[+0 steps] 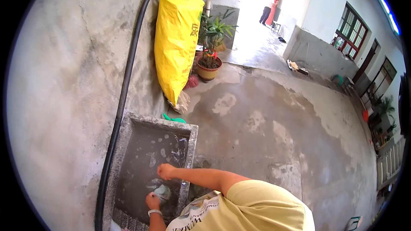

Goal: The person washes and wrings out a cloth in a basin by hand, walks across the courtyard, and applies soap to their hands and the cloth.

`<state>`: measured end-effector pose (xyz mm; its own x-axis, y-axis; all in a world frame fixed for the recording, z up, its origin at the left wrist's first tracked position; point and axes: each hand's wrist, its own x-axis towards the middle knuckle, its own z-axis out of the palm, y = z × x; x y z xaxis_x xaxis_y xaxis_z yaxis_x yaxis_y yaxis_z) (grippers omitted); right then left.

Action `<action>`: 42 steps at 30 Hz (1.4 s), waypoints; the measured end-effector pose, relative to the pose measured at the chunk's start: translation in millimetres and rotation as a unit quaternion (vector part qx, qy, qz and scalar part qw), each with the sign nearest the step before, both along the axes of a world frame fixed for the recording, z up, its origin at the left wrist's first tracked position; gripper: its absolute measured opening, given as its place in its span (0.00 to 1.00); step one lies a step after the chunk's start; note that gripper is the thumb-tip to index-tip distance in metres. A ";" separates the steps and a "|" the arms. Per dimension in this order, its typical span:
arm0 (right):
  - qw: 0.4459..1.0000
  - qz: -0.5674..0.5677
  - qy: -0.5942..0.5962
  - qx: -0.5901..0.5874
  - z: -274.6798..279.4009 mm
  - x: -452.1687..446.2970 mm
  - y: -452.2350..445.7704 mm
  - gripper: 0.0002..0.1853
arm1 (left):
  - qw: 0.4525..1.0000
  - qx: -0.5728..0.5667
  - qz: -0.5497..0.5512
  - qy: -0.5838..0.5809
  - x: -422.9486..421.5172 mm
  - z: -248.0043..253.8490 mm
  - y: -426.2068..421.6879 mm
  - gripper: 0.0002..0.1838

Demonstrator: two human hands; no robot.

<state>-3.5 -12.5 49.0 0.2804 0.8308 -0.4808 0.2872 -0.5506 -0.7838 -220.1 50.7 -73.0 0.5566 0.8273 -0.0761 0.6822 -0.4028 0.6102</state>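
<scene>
A stone basin (193, 145) of grey, murky water stands against the wall at the lower left, with foam patches on the surface. My left hand (153, 201), a pale band on its wrist, grips a light grey-green cloth (162, 193) low over the water. Farther up, my right hand (165, 171) is closed in a fist above the water, apart from the cloth; anything inside it is hidden.
A black hose (128, 68) runs down the wall beside the basin. Beyond the rim are a green object (174, 119), a yellow sack (177, 47) and a potted plant (208, 69). A person (267, 8) stands far off near a red door (274, 10).
</scene>
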 end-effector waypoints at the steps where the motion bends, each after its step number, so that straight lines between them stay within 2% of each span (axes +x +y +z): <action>1: 0.997 0.048 -0.057 0.017 -20.8 -3.8 4.7 0.11 | 0.998 -0.039 0.017 -0.048 5.4 18.8 3.6 0.10; 2: 0.988 0.095 -0.113 0.034 -34.1 -6.6 8.3 0.14 | 0.992 -0.078 0.033 -0.095 8.5 34.0 4.6 0.09; 3: 0.988 0.097 -0.113 0.036 -14.9 -12.9 1.2 0.14 | 0.988 -0.002 0.028 -0.153 13.8 37.9 7.1 0.08; 4: 0.981 0.120 -0.135 0.076 5.0 -22.5 -11.0 0.17 | 0.988 -0.001 0.029 -0.151 14.2 43.4 8.7 0.08; 5: 0.971 0.142 -0.157 0.114 21.3 -28.6 -18.9 0.20 | 0.987 -0.016 0.035 -0.159 24.7 76.1 3.1 0.07; 6: 0.971 0.143 -0.156 0.115 10.1 -34.3 -15.6 0.20 | 0.985 -0.032 0.041 -0.167 35.6 104.9 -2.7 0.07; 7: 0.961 0.144 -0.175 0.156 -6.3 -43.7 -10.7 0.23 | 0.971 -0.054 0.056 -0.224 43.6 122.1 -7.3 0.08; 8: 0.950 0.144 -0.193 0.197 -16.5 -49.4 -7.4 0.26 | 0.971 -0.053 0.058 -0.224 46.5 133.2 -8.8 0.08; 9: 0.964 0.092 -0.115 0.222 -9.6 -50.4 -5.3 0.23 | 0.962 -0.071 0.060 -0.255 48.2 141.8 -9.8 0.08; 10: 0.964 0.094 -0.115 0.222 -2.4 -48.6 -2.9 0.23 | 0.952 -0.088 0.061 -0.287 47.7 146.5 -10.4 0.09; 12: 0.983 0.026 -0.088 0.160 13.0 -42.8 2.0 0.19 | 0.952 -0.079 0.051 -0.292 43.5 148.5 -9.5 0.09; 14: 0.986 0.015 -0.072 0.146 31.1 -39.2 0.1 0.16 | 0.952 -0.070 0.039 -0.296 37.6 144.0 -6.3 0.10; 16: 0.990 0.005 -0.057 0.132 34.3 -37.9 1.2 0.14 | 0.901 -0.218 0.196 -0.320 27.6 124.4 0.3 0.14; 17: 0.987 0.006 -0.060 0.146 30.2 -38.4 4.1 0.13 | 0.878 -0.323 0.212 -0.282 16.4 106.3 9.6 0.24; 18: 0.985 0.008 -0.062 0.161 27.9 -38.6 6.2 0.12 | 0.878 -0.323 0.212 -0.282 11.8 85.8 13.2 0.24; 19: 0.985 0.009 -0.063 0.160 30.7 -39.3 6.8 0.12 | 0.809 -0.438 0.268 -0.285 10.0 64.8 15.5 0.28; 20: 0.987 -0.004 0.058 0.147 37.0 -40.7 7.5 0.12 | 0.724 -0.544 0.317 -0.282 10.0 54.7 16.6 0.33; 21: 0.975 -0.017 0.178 0.131 45.9 -42.2 7.4 0.11 | 0.681 -0.607 0.273 -0.306 7.5 63.3 6.4 0.37; 22: 0.975 -0.017 0.177 0.131 55.4 -44.3 7.3 0.11 | 0.681 -0.607 0.272 -0.306 10.3 70.8 0.1 0.37; 24: 0.954 -0.037 0.268 0.129 74.0 -46.3 6.3 0.10 | 0.570 -0.688 0.309 -0.326 22.3 90.2 -9.5 0.36; 25: 0.949 -0.036 0.277 0.142 71.6 -47.9 9.4 0.11 | 0.563 -0.701 0.276 -0.340 26.3 105.6 -14.9 0.33; 26: 0.951 -0.035 0.275 0.140 72.1 -47.9 10.7 0.11 | 0.560 -0.703 0.275 -0.341 30.5 108.4 -15.6 0.33; 28: 0.983 0.032 0.049 0.171 72.3 -50.0 10.8 0.12 | 0.467 -0.726 0.220 -0.453 34.6 110.6 -15.4 0.28; 29: 0.984 0.067 -0.008 0.166 67.5 -50.0 9.3 0.14 | 0.418 -0.731 0.191 -0.505 36.7 111.7 -14.6 0.26; 30: 0.984 0.067 -0.008 0.166 60.1 -51.3 6.2 0.14 | 0.417 -0.732 0.192 -0.504 37.6 113.3 -13.5 0.26; 32: 0.935 0.200 -0.208 0.205 52.3 -53.2 -2.5 0.15 | 0.466 -0.686 0.178 -0.529 40.4 118.2 -10.0 0.24; 34: 0.936 0.207 -0.202 0.200 53.0 -61.8 -14.2 0.16 | 0.474 -0.688 0.139 -0.532 43.5 116.6 -4.4 0.23; 36: 0.910 0.179 -0.235 0.289 50.3 -72.7 -22.1 0.16 | 0.496 -0.684 0.114 -0.522 39.6 95.0 9.1 0.22; 38: 0.906 0.214 -0.263 0.255 64.7 -70.1 -21.8 0.18 | 0.496 -0.693 0.122 -0.509 44.3 93.4 10.5 0.21; 40: 0.879 0.275 -0.350 0.173 83.3 -63.5 -23.7 0.23 | 0.498 -0.700 0.130 -0.495 51.3 101.5 8.0 0.20; 42: 0.876 0.262 -0.360 0.185 65.2 -61.7 -19.0 0.24 | 0.531 -0.694 0.185 -0.450 58.9 112.6 1.5 0.20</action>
